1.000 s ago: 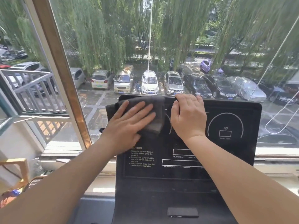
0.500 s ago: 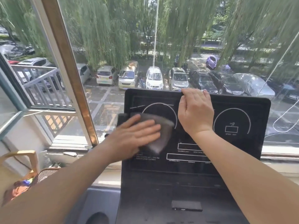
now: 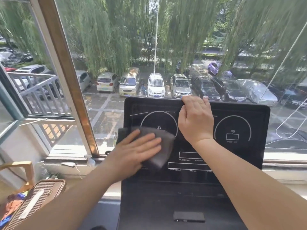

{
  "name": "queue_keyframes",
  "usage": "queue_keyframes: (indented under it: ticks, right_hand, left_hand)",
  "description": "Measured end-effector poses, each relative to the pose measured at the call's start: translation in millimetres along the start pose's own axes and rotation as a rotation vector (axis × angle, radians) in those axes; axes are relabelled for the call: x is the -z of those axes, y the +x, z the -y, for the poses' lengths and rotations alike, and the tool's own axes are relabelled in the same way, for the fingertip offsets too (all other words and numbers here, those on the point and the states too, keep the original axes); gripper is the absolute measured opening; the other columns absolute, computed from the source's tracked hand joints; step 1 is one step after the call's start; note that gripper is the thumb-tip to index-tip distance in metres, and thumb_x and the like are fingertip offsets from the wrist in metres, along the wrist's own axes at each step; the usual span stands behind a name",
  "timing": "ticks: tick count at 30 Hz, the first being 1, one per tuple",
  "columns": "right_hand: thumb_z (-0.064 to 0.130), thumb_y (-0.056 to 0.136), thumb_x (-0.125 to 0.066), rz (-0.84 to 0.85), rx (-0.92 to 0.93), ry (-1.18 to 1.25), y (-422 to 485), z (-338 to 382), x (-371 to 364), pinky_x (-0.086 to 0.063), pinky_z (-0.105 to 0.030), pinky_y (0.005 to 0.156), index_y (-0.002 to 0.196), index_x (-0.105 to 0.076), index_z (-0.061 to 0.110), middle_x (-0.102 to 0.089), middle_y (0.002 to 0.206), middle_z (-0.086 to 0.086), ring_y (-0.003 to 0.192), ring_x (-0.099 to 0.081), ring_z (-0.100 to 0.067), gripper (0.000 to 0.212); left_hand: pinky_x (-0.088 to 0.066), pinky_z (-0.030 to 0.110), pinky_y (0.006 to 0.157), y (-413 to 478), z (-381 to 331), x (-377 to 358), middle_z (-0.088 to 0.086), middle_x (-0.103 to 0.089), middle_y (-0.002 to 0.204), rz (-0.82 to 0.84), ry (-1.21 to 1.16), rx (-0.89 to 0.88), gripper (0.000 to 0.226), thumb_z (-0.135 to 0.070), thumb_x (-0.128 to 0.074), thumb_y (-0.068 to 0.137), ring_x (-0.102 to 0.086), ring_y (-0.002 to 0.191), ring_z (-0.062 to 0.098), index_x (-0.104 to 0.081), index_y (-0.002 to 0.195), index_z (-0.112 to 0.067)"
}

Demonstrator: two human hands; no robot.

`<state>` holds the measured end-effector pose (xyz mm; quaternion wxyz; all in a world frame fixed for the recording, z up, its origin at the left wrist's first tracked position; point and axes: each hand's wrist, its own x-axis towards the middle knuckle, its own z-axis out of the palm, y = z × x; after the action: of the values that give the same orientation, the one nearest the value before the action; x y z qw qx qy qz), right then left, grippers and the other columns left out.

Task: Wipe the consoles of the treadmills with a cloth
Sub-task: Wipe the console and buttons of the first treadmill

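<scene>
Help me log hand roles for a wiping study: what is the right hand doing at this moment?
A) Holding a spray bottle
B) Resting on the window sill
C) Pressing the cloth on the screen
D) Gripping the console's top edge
D: the right hand curls its fingers over the top edge of the treadmill console, while the left hand presses the grey cloth flat on the screen.

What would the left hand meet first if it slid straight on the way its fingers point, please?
Likely the right hand, near its wrist, which grips the black treadmill console's top edge, though depth is unclear.
</scene>
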<state>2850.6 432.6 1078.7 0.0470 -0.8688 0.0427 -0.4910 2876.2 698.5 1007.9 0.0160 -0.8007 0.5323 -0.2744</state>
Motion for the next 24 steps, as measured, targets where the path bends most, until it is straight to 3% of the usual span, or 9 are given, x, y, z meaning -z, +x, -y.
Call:
queue_keyframes:
  ticks: [5, 7, 10, 12, 14, 16, 19, 22, 24]
  right_hand:
    - [0.025, 0.101, -0.043, 0.145, 0.053, 0.06, 4.8, -9.0, 17.1, -0.03, -0.043, 0.124, 0.136, -0.068, 0.012, -0.069, 0.137, -0.005, 0.132, -0.06, -0.025, 0.045]
    - [0.026, 0.102, -0.042, 0.246, 0.119, 0.083, 8.6, -25.8, 33.4, -0.031, -0.042, 0.125, 0.141, -0.065, 0.012, -0.065, 0.144, -0.006, 0.138, -0.056, -0.024, 0.047]
    - [0.034, 0.104, -0.036, 0.287, 0.09, -0.066, 11.3, -64.6, 54.6, -0.025, -0.051, 0.127, 0.141, -0.063, 0.014, -0.066, 0.142, -0.007, 0.138, -0.055, -0.028, 0.051]
    - [0.038, 0.104, -0.032, 0.295, 0.018, -0.175, 6.3, -87.1, 62.1, -0.023, -0.057, 0.126, 0.144, -0.06, 0.017, -0.066, 0.14, -0.005, 0.136, -0.054, -0.029, 0.053]
    - [0.039, 0.104, -0.032, 0.29, 0.007, -0.183, -1.6, -100.0, 61.8, -0.026, -0.056, 0.124, 0.146, -0.057, 0.013, -0.063, 0.144, -0.006, 0.138, -0.052, -0.029, 0.055]
    - [0.038, 0.104, -0.037, 0.248, -0.024, -0.125, 0.6, -109.8, 62.3, -0.032, -0.05, 0.121, 0.145, -0.058, 0.009, -0.059, 0.15, -0.01, 0.139, -0.052, -0.032, 0.054]
    - [0.032, 0.105, -0.044, 0.205, -0.092, 0.007, 12.2, -132.3, 67.2, -0.041, -0.041, 0.112, 0.126, -0.071, 0.007, -0.064, 0.142, -0.013, 0.134, -0.057, -0.036, 0.043]
    - [0.036, 0.103, -0.043, 0.189, -0.02, -0.07, 4.0, -147.4, 66.0, -0.029, -0.049, 0.121, 0.124, -0.072, 0.017, -0.073, 0.127, -0.002, 0.131, -0.058, -0.031, 0.041]
    - [0.041, 0.103, -0.041, 0.207, -0.061, -0.073, -1.1, -146.4, 62.9, -0.02, -0.056, 0.125, 0.129, -0.069, 0.025, -0.071, 0.131, 0.005, 0.134, -0.055, -0.026, 0.042]
  left_hand:
    - [0.0, 0.053, 0.128, 35.8, -18.4, 9.4, -0.007, -0.018, 0.171, -0.21, -0.212, 0.575, 0.082, -0.019, -0.057, 0.084, -0.004, 0.16, 0.017, -0.032, 0.161, -0.024]
    - [0.004, 0.052, 0.128, 27.2, -45.4, -10.2, -0.005, -0.017, 0.171, -0.186, -0.191, 0.553, 0.085, -0.021, -0.065, 0.084, -0.002, 0.16, 0.02, -0.031, 0.161, -0.023]
    - [-0.003, 0.052, 0.127, 4.1, -52.7, -24.7, -0.005, -0.021, 0.17, -0.004, -0.02, 0.197, 0.1, -0.022, -0.082, 0.071, -0.011, 0.159, 0.021, -0.035, 0.16, -0.023]
    - [-0.011, 0.052, 0.126, 6.8, -31.9, -16.2, -0.007, -0.023, 0.169, 0.051, 0.049, 0.073, 0.102, -0.022, -0.078, 0.066, -0.017, 0.158, 0.018, -0.036, 0.16, -0.025]
    - [-0.01, 0.052, 0.127, 31.0, -11.8, 0.2, -0.008, -0.021, 0.169, -0.014, 0.089, 0.165, 0.099, -0.023, -0.07, 0.07, -0.015, 0.158, 0.016, -0.031, 0.161, -0.029]
    - [-0.001, 0.052, 0.128, 68.2, -7.8, 14.5, -0.008, -0.015, 0.171, -0.131, 0.006, 0.428, 0.089, -0.028, -0.059, 0.081, -0.007, 0.159, 0.015, -0.024, 0.163, -0.03]
    - [0.01, 0.05, 0.127, 121.5, -30.1, 19.0, -0.006, -0.009, 0.172, -0.297, -0.168, 0.749, 0.076, -0.036, -0.048, 0.092, 0.002, 0.16, 0.02, -0.022, 0.164, -0.028]
    - [0.006, 0.055, 0.126, 136.6, -75.2, -0.8, -0.003, -0.005, 0.172, -0.29, -0.144, 0.784, 0.076, -0.039, -0.046, 0.093, 0.002, 0.16, 0.027, -0.021, 0.164, -0.025]
    - [0.001, 0.059, 0.126, 124.2, -116.7, -22.1, -0.003, -0.002, 0.172, -0.187, -0.09, 0.639, 0.083, -0.036, -0.058, 0.089, 0.002, 0.16, 0.027, -0.021, 0.163, -0.026]
